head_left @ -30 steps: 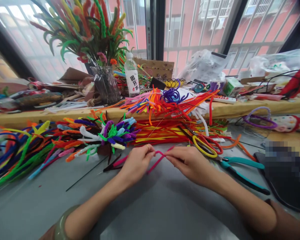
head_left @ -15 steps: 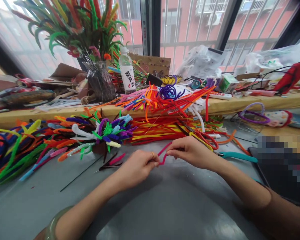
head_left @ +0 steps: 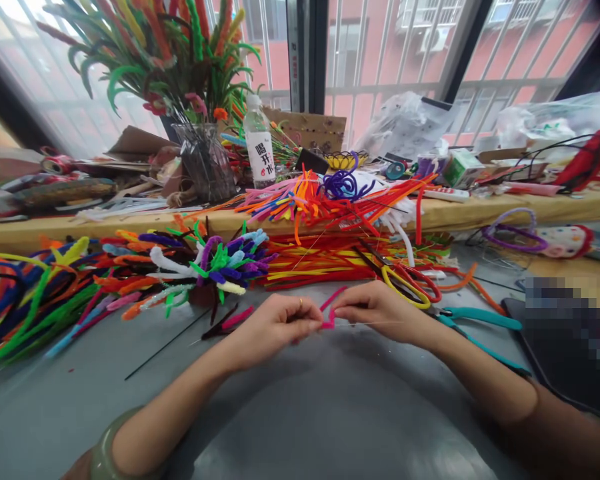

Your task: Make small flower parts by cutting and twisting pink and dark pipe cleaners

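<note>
Between my hands is a bent magenta pipe cleaner point(head_left: 331, 319), held just above the grey table point(head_left: 300, 413). My left hand point(head_left: 280, 321), with a ring on one finger, pinches its lower end. My right hand point(head_left: 373, 310) grips it a little farther up, and the fingertips of both hands are close together. One end of the pipe cleaner points up behind the right fingers. A thin pale wire or thread runs below my right hand. Left of my left hand lie a short magenta piece point(head_left: 237, 318) and dark brown pieces.
Bundles of coloured pipe cleaners point(head_left: 215, 260) lie along the shelf's foot. Yellow-and-red-handled scissors point(head_left: 405, 283) and teal-handled pliers point(head_left: 485, 319) are to the right, beside a dark tablet-like slab point(head_left: 555, 360). A water bottle point(head_left: 260, 150) and a glass vase point(head_left: 207, 160) stand on the shelf.
My hands have come slightly closer together, and the magenta pipe cleaner is bent more sharply between them. The view has shifted a little, showing more of the teal pliers.
</note>
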`<action>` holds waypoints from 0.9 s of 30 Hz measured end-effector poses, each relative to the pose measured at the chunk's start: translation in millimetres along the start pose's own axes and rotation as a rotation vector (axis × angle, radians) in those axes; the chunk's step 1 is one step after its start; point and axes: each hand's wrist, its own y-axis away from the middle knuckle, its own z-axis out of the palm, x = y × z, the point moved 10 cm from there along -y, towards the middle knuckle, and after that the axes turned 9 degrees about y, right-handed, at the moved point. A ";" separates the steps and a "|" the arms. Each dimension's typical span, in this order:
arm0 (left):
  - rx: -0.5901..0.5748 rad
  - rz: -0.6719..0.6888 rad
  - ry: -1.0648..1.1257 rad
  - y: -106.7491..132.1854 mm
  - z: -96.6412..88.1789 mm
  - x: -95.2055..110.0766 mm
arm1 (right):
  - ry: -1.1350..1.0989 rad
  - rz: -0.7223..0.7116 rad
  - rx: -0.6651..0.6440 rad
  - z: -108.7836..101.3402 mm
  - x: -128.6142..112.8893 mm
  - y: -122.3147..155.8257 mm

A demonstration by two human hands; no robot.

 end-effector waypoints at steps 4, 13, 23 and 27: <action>0.052 0.027 -0.319 -0.4 -1.8 1.2 | 0.092 -0.004 0.075 -21.5 -5.3 4.8; 0.331 0.078 -0.150 -0.2 -35.6 -0.6 | 0.293 -0.129 0.188 -5.9 -38.9 14.4; -0.026 0.029 -0.213 3.0 2.9 2.8 | 0.094 -0.034 0.059 -12.1 -2.2 4.0; 0.118 0.063 -0.459 0.4 -7.1 2.7 | 0.268 -0.098 0.190 -23.7 -20.7 12.3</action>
